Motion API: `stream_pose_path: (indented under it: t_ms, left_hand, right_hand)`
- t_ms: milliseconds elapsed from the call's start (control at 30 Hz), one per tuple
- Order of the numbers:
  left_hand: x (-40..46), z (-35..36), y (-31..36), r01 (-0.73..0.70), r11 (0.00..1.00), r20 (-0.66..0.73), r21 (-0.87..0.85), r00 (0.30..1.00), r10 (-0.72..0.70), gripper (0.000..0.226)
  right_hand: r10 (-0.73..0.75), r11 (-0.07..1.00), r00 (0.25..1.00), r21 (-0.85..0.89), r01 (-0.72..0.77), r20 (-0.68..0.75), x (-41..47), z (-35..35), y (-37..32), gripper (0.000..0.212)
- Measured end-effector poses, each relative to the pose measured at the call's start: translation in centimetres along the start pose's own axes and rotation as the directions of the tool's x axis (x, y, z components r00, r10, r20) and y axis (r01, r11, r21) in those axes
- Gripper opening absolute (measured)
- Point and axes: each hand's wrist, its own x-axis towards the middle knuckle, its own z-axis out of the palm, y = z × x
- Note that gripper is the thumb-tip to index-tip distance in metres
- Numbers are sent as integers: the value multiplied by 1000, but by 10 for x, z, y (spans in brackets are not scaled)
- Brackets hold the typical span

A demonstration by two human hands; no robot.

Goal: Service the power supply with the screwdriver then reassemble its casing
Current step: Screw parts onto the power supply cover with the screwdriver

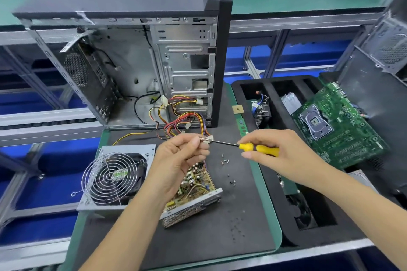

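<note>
The power supply (193, 193) lies open on the dark mat (231, 215), near the middle, with its small parts showing, and its fan cover (112, 178) rests just to its left. The right hand (275, 152) grips the yellow screwdriver (258, 148) above it, and the left hand (180, 156) pinches near the tip with curled fingers. Tiny screws (225, 161) lie on the mat between the hands, and the big computer case (136, 61) stands far behind.

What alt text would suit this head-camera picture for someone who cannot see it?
Two hands hold a yellow-handled screwdriver: right hand on the handle, left hand pinching the tip, above an opened power supply. Its fan cover lies left, an open computer case behind.
</note>
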Motion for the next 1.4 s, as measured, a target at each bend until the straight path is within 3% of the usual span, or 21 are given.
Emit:
stream_pose_path:
  t_ms: [433,1000,1300,1400]
  left_hand:
    - [-5,-8,9,-81,984,60,161,996,72,14]
    - [-7,0,14,-204,973,108,108,975,193,15]
    - [-12,4,22,-377,869,183,319,925,334,13]
    - [-15,8,24,-473,781,218,408,881,419,14]
  right_hand:
    - [-49,995,998,-86,46,-37,-5,-1,-6,17]
    - [-72,997,995,-17,71,-74,-7,-10,-15,19]
    - [-113,991,989,-86,105,-96,-15,-17,-21,24]
    - [-107,991,990,-87,100,-88,-18,-20,-22,24]
